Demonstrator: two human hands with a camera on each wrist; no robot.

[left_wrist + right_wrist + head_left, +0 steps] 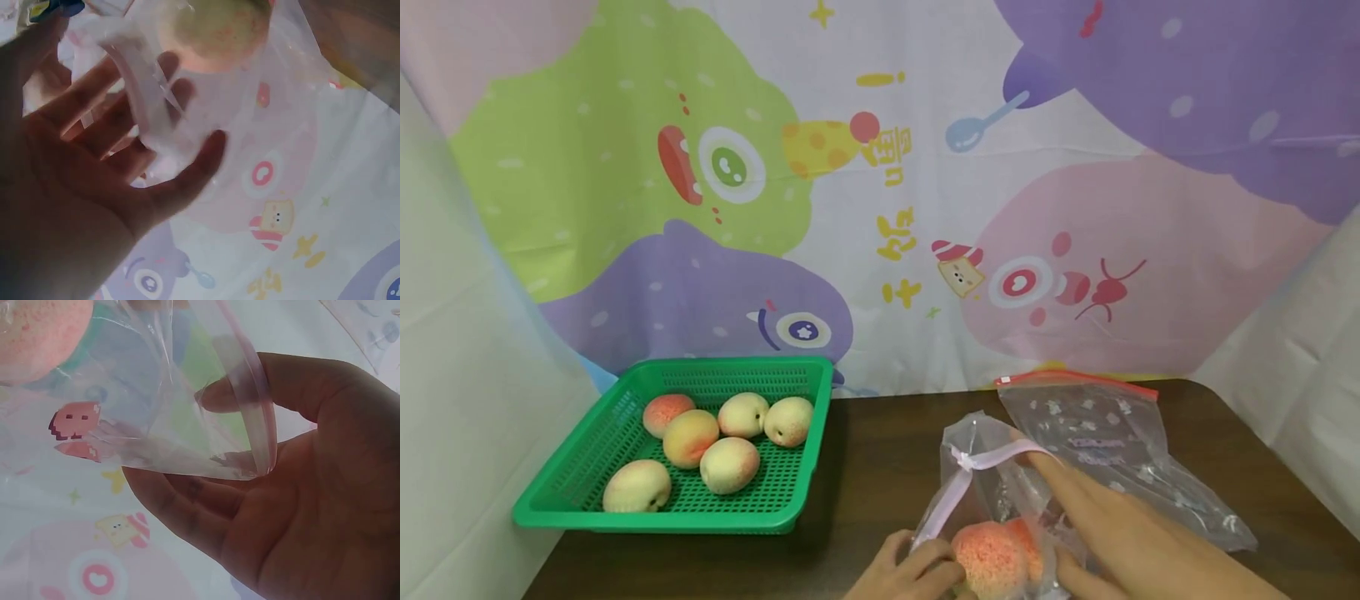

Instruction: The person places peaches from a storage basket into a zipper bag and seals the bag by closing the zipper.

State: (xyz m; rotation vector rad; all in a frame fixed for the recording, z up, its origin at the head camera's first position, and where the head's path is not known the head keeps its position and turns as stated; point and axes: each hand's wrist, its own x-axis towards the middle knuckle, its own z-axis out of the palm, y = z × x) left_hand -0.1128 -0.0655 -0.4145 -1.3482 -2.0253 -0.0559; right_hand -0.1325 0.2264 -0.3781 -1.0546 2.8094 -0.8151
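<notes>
A clear zip bag (973, 433) with a pinkish-lilac strip along its mouth stands at the front of the table. Inside it sit reddish peaches (990, 560); one pale peach (212, 31) shows through the film in the left wrist view. My left hand (917, 573) holds the bag's left side by the strip, fingers bent. On the other side, my right hand (1112, 525) holds the bag's mouth, its fingers stretched along the edge. In the right wrist view, the right thumb (228, 395) lies across the film and the fingers lie below it. The bag's bottom is cut off.
A green basket (700, 522) with several peaches (730, 465) stands on the left of the dark wooden table (857, 475). Another clear zip bag (1093, 417), with a red strip, lies flat behind my right hand. A cartoon-printed cloth (917, 350) hangs at the back.
</notes>
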